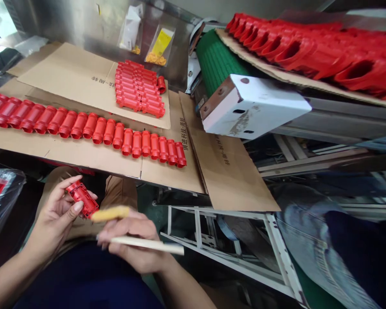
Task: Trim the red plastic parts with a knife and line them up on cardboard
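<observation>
Over my lap my left hand [54, 216] grips a red plastic housing [82, 198], its hollow, ribbed side facing up and the thumb lying along its edge. Close to its lower right end is my right hand [137, 240], closed around a thin pale stick [151, 245] whose back end points right. A yellow finger cover [111, 213] sits on one finger of that hand, its tip at the housing; I cannot tell whether they touch. The working end of the stick is hidden by the fingers. Ahead, a long row of red housings [99, 130] lies on cardboard.
A block of red parts [138, 90] rests on a cardboard sheet [70, 73]. Behind it lie bags with yellow pieces [159, 49]. At right, a green conveyor belt [221, 60] carries more red housings [296, 51]. A person's jeans [312, 240] show beside a white metal frame [273, 249].
</observation>
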`<state>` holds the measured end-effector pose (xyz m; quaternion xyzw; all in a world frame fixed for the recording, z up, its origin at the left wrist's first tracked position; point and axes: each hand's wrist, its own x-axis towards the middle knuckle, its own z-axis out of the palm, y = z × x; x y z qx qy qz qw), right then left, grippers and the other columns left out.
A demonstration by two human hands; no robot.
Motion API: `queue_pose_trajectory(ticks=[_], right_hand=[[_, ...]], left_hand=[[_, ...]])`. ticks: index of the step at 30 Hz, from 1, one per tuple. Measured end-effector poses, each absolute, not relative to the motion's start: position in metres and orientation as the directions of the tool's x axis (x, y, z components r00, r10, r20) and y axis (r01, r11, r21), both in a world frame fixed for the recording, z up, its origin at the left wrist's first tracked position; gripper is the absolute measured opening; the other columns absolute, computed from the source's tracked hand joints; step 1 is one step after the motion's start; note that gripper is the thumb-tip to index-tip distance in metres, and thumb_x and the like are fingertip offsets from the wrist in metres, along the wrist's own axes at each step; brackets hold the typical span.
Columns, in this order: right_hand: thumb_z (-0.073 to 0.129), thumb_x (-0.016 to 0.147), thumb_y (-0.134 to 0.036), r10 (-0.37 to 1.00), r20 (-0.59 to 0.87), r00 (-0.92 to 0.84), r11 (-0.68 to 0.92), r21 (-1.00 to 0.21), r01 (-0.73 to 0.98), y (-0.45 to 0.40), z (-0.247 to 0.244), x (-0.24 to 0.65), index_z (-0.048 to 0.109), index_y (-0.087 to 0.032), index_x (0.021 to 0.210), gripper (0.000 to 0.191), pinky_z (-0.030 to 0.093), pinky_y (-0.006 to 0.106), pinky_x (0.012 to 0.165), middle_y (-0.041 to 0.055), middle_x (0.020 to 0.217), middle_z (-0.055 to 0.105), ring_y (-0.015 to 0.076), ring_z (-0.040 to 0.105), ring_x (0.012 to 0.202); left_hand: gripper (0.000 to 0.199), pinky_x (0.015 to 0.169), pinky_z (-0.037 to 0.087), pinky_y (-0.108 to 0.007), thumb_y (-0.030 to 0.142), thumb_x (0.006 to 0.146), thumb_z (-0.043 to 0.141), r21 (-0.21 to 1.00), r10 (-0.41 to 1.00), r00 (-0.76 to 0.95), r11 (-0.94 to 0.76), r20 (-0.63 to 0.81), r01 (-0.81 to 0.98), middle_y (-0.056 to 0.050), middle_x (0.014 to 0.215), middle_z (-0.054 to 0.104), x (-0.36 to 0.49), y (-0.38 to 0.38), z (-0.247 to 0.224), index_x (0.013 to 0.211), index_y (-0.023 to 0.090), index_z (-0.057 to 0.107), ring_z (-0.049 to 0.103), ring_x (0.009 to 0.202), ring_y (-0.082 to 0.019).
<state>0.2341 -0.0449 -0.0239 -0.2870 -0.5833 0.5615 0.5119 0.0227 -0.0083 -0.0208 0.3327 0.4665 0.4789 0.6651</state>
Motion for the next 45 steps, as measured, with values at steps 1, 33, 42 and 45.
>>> queue_pose_trajectory(ticks=[1,33,42,45], right_hand=[[0.074,0.105,-0.034,0.924,0.316,-0.215,0.301,-0.948,-0.101,-0.044,-0.022,0.237,0.08,-0.021,0.112,0.016,0.069,0.036,0.086,0.0117,0.107,0.085,0.0215,0.083,0.093],[0.063,0.104,-0.005,0.804,0.588,-0.091,0.557,-0.691,0.461,-0.037,-0.028,0.261,0.067,-0.024,0.145,0.045,0.07,0.04,0.088,0.0118,0.115,0.083,0.0246,0.08,0.101],[0.073,0.105,-0.018,0.781,0.562,-0.274,0.606,-0.788,0.11,-0.042,-0.016,0.241,0.075,-0.024,0.138,0.034,0.071,0.033,0.087,0.009,0.117,0.085,0.0223,0.083,0.1],[0.076,0.102,-0.014,0.734,0.61,-0.299,0.665,-0.735,0.133,-0.041,-0.023,0.24,0.074,-0.019,0.138,0.036,0.072,0.032,0.087,0.0121,0.12,0.084,0.0224,0.083,0.103]], left_hand=[[0.056,0.075,0.064,-0.027,0.032,0.089,0.089,0.87,0.939,0.11,0.342,-0.325,-0.354,-0.007,0.104,0.083,0.024,-0.008,-0.019,0.139,0.028,0.065,0.078,0.083,-0.019],[0.058,0.061,0.056,-0.025,0.032,0.089,0.088,0.805,0.904,0.161,0.425,-0.395,-0.413,-0.008,0.098,0.079,0.024,-0.011,-0.006,0.142,0.025,0.066,0.068,0.069,-0.017],[0.054,0.073,0.059,-0.029,0.032,0.093,0.083,0.734,0.852,0.279,0.523,-0.442,-0.434,-0.01,0.101,0.079,0.027,-0.006,-0.01,0.144,0.026,0.066,0.073,0.081,-0.021],[0.055,0.071,0.057,-0.027,0.033,0.093,0.083,0.728,0.845,0.291,0.535,-0.449,-0.429,-0.01,0.102,0.079,0.027,-0.007,-0.011,0.145,0.026,0.065,0.072,0.083,-0.021]])
